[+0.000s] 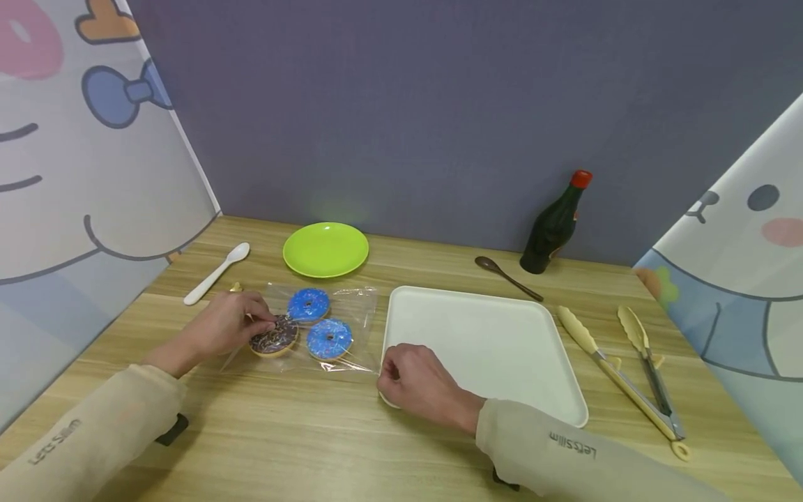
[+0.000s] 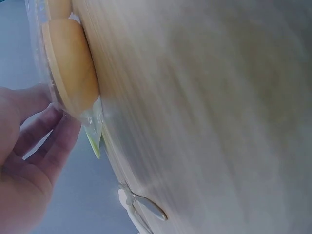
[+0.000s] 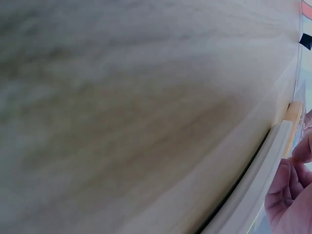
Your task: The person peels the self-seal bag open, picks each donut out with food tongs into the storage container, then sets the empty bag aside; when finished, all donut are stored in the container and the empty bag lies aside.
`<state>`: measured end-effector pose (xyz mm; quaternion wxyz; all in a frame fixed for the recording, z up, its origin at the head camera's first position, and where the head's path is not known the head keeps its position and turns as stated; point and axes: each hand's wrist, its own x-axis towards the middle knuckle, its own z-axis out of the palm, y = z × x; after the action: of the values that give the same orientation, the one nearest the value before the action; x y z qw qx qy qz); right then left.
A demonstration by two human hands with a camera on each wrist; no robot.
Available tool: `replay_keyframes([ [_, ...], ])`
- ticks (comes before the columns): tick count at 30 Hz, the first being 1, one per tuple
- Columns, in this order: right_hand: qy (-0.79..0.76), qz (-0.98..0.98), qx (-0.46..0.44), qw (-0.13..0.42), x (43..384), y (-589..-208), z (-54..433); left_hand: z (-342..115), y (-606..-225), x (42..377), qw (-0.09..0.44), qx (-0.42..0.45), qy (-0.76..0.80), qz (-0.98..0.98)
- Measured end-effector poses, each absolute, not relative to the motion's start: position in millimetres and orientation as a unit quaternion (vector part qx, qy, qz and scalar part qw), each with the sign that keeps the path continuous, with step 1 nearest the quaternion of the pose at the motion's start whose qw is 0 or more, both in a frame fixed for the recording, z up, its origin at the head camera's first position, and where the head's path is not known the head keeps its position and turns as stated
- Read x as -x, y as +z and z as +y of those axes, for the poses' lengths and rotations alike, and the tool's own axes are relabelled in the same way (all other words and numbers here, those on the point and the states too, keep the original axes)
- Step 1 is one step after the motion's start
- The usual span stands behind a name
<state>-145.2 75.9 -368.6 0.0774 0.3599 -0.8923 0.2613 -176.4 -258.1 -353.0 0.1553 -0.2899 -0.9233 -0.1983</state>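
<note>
A clear plastic bag (image 1: 362, 307) lies flat with three doughnuts in it. Two are blue and sprinkled: a back doughnut (image 1: 309, 305) and a front doughnut (image 1: 330, 339). The third, a chocolate doughnut (image 1: 276, 340) with pale sprinkles, is at the bag's left end. There my left hand (image 1: 228, 324) pinches the bag, thumb over the chocolate doughnut's edge; its tan side (image 2: 73, 63) shows in the left wrist view. My right hand (image 1: 417, 383) pinches the bag's near right corner between curled fingers, over the left rim of a white tray (image 1: 483, 335).
Behind the bag lies a green plate (image 1: 325, 249), with a white spoon (image 1: 216, 274) to its left. A brown wooden spoon (image 1: 508, 278) and a dark bottle (image 1: 557, 223) are at the back right. Yellow-tipped tongs (image 1: 633, 390) lie spread right of the tray.
</note>
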Motion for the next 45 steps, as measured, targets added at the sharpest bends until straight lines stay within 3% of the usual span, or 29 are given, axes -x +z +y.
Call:
replay_keyframes([
  [25, 0.292, -0.882, -0.363, 0.077, 193, -363, 55, -256, -353, 178, 0.167, 0.294, -0.203, -0.919],
  [45, 0.283, -0.898, -0.325, 0.094, 205, -363, 41, -257, -353, 177, 0.160, 0.296, -0.212, -0.917],
])
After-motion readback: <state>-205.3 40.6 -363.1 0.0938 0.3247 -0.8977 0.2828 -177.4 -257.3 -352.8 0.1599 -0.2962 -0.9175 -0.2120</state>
